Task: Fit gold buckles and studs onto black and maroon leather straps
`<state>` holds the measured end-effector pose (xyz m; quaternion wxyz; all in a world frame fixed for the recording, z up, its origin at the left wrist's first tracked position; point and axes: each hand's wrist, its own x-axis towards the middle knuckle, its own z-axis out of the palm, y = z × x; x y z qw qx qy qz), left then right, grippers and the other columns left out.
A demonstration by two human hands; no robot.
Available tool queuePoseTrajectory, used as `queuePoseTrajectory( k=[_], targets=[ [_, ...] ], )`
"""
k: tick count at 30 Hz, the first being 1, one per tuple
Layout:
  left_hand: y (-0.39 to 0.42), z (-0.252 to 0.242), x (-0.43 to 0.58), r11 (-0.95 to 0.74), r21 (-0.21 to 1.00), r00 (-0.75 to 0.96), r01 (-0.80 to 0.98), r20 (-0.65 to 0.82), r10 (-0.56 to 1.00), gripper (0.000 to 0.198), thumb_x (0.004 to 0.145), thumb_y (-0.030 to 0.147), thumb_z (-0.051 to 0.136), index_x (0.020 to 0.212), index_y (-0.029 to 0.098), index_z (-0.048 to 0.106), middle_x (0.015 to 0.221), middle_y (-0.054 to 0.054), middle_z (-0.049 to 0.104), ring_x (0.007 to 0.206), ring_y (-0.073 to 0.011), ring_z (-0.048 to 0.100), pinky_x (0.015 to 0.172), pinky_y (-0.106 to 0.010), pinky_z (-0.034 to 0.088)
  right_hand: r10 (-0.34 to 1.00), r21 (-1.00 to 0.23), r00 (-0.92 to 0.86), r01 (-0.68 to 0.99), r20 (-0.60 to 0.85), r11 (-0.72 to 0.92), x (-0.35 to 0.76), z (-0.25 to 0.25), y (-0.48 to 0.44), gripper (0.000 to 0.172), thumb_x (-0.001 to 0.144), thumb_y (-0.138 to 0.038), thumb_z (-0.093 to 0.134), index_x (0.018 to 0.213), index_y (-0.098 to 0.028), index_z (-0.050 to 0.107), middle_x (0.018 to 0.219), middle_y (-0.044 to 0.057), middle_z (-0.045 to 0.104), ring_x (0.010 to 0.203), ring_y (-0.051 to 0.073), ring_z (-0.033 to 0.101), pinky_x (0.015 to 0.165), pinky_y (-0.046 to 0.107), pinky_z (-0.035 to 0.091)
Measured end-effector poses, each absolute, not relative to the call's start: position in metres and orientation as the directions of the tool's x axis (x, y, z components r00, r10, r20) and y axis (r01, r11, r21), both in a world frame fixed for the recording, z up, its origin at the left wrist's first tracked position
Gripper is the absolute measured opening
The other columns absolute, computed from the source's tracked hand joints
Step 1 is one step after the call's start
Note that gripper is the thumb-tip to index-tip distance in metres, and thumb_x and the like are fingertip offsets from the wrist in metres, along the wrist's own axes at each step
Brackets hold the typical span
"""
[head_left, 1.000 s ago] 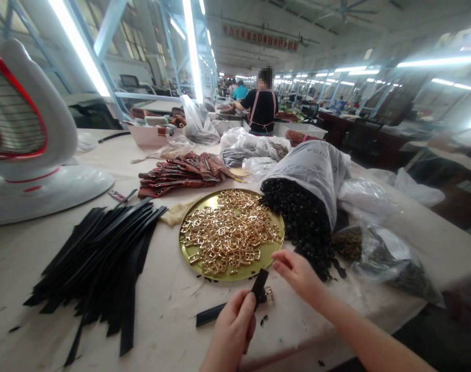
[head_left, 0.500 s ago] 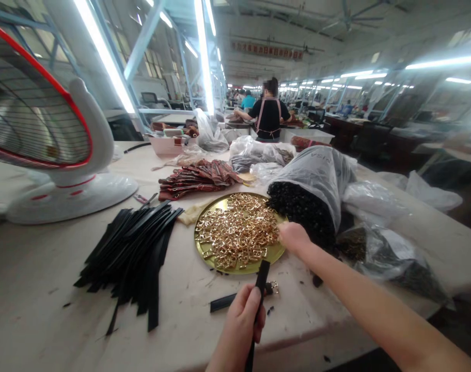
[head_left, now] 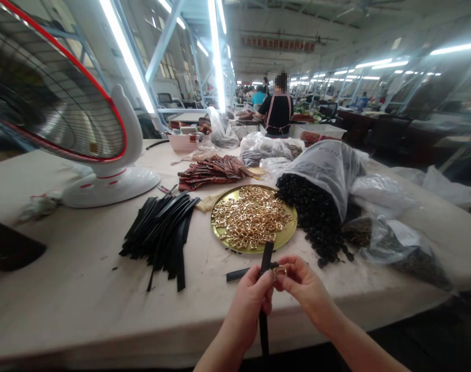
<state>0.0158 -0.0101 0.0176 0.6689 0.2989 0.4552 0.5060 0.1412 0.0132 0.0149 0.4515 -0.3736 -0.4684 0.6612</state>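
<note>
Near the table's front edge, my left hand (head_left: pixel 253 294) is closed around a black strap (head_left: pixel 267 257), which stands up above the thumb and hangs below the fist. My right hand (head_left: pixel 307 289) is closed beside it, thumb and fingers pinched at a gold buckle (head_left: pixel 281 270). Behind my hands lies another black strap (head_left: pixel 237 274), its right end covered by them. Just beyond sits a round golden tray (head_left: pixel 291 235) heaped with gold buckles (head_left: pixel 251 217). To the left, a bundle of black straps (head_left: pixel 161 232) is fanned out on the table.
A bag (head_left: pixel 323 165) spills small black pieces (head_left: pixel 316 217) right of the tray. More plastic bags (head_left: pixel 398 248) lie farther right. Reddish-brown strips (head_left: pixel 216 173) lie behind the tray, and a white fan (head_left: pixel 115 183) stands left. A person (head_left: pixel 279 111) stands farther back.
My right hand has come back from the tray's right edge to my left hand, and a gold buckle shows at its fingertips. The left hand still grips the strap. The view has shifted left.
</note>
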Motion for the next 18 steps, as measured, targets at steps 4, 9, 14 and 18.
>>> queuePoseTrajectory(
  k=[4,9,14,18],
  targets=[
    [-0.0113,0.0161,0.0124,0.348,0.863,0.104,-0.367,-0.333,0.937,0.021,0.077,0.036,0.057,0.077,0.016,0.050,0.046,0.009,0.038,0.036,-0.0026,0.030,0.036,-0.015,0.024,0.949,-0.969,-0.308,-0.211,-0.061,-0.131,0.1441,0.0100,0.0149,0.029,0.067,-0.031,0.072,0.087,-0.020,0.053,0.066,-0.004,0.060,0.063,0.010,0.056,0.062,0.024,0.046],
    [-0.0113,0.0176,0.0125,0.374,0.845,0.115,-0.383,-0.357,0.927,0.020,0.077,0.034,0.057,0.072,0.017,0.048,0.045,0.009,0.036,0.034,-0.0025,0.028,0.035,-0.016,0.023,0.948,-0.995,-0.319,-0.096,-0.004,-0.037,0.1480,0.0069,0.0122,0.021,0.073,-0.026,0.066,0.088,-0.020,0.053,0.070,-0.003,0.059,0.066,0.012,0.056,0.063,0.025,0.045],
    [-0.0090,0.0232,0.0106,0.420,0.785,0.143,-0.455,-0.401,0.905,0.024,0.076,0.033,0.059,0.067,0.018,0.043,0.045,0.010,0.032,0.035,-0.0024,0.024,0.035,-0.016,0.021,0.885,-0.959,-0.433,0.134,0.169,0.248,0.1507,0.0129,0.0113,0.012,0.079,-0.016,0.055,0.089,-0.021,0.060,0.081,0.000,0.059,0.077,0.013,0.055,0.072,0.026,0.044],
    [-0.0073,0.0206,0.0101,0.396,0.812,0.097,-0.429,-0.394,0.914,0.019,0.077,0.033,0.057,0.071,0.017,0.047,0.045,0.009,0.033,0.036,-0.0025,0.025,0.036,-0.016,0.022,0.899,-0.970,-0.423,0.151,0.111,0.191,0.1498,0.0101,0.0140,0.009,0.077,-0.016,0.057,0.085,-0.020,0.057,0.079,0.000,0.058,0.075,0.013,0.055,0.071,0.027,0.045]
  ],
)
